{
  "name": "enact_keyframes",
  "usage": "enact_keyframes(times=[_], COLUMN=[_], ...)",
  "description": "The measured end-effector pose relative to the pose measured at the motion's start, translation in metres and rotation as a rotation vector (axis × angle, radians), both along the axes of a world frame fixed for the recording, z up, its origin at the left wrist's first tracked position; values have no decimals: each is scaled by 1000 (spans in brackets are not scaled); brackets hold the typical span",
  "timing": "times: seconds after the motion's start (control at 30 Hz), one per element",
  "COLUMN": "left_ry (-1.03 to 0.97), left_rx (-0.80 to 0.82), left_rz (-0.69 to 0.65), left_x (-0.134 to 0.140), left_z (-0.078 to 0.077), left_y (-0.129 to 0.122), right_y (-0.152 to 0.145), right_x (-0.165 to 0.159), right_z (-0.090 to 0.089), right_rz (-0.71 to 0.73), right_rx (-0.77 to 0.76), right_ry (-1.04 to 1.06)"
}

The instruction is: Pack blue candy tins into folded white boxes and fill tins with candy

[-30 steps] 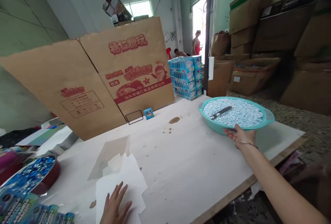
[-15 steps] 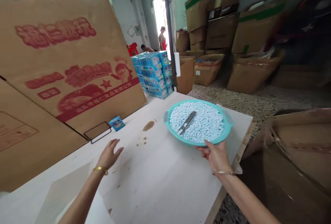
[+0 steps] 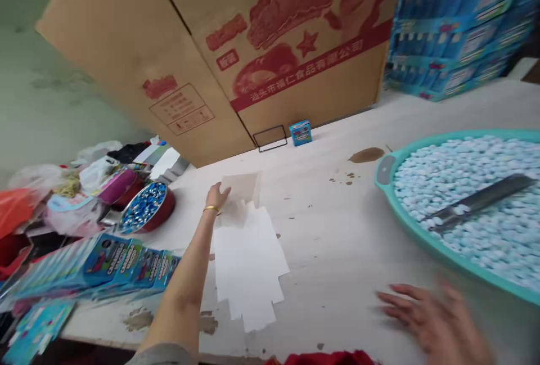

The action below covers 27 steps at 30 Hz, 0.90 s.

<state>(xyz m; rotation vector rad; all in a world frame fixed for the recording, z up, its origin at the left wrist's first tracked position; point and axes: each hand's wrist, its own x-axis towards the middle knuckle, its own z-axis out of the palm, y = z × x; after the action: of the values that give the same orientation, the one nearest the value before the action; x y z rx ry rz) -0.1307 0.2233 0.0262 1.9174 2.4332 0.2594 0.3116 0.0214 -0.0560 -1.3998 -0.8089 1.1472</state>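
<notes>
My left hand (image 3: 216, 198), with a gold bangle at the wrist, is over the left end of a thin translucent sheet (image 3: 247, 184). Its thumb stands apart from the fingers; I cannot tell whether it touches the sheet. Just below lies a fanned pile of blank white card pieces (image 3: 252, 258). My right hand (image 3: 439, 317), blurred by motion, has its fingers spread and nothing in them. Beyond it sits a turquoise basin (image 3: 390, 188) of pale blue candy-like pieces (image 3: 447, 179), a metal scoop-like tool (image 3: 485, 199) resting on top.
A large printed carton (image 3: 312, 81) stands along the back. Before it are a small blue box (image 3: 301, 133) and a wire frame (image 3: 271, 138). Stacked blue packs (image 3: 447, 44) rise at back right. At left are a red bowl (image 3: 164, 213) of blue-wrapped pieces and blue cartons (image 3: 113, 264).
The view has swung left and down. My right hand has let go of the basin's rim and is apart from it. My left hand has moved to the translucent sheet.
</notes>
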Motion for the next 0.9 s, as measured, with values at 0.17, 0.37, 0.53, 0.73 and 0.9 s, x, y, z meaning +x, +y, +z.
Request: enact_keyframes(times=[0.17, 0.37, 0.53, 0.73, 0.9], left_ry=[-87, -108, -93, -86, -243], left_rx=[-48, -140, -244, -64, 133], left_rz=[-101, -366, -638, -790, -868], left_x=[-3, 42, 84, 103, 100], left_z=[-22, -49, -56, -71, -74], left_y=[-123, -268, -321, -335, -338], right_y=[13, -1, -45, -55, -71], right_x=[-102, -161, -126, -66, -39], right_z=[26, 6, -15, -5, -12], right_rz=[684, 1179, 967, 1173, 1136], right_rx=[545, 771, 784, 827, 849], right_ry=[-543, -915, -1089, -990, -990])
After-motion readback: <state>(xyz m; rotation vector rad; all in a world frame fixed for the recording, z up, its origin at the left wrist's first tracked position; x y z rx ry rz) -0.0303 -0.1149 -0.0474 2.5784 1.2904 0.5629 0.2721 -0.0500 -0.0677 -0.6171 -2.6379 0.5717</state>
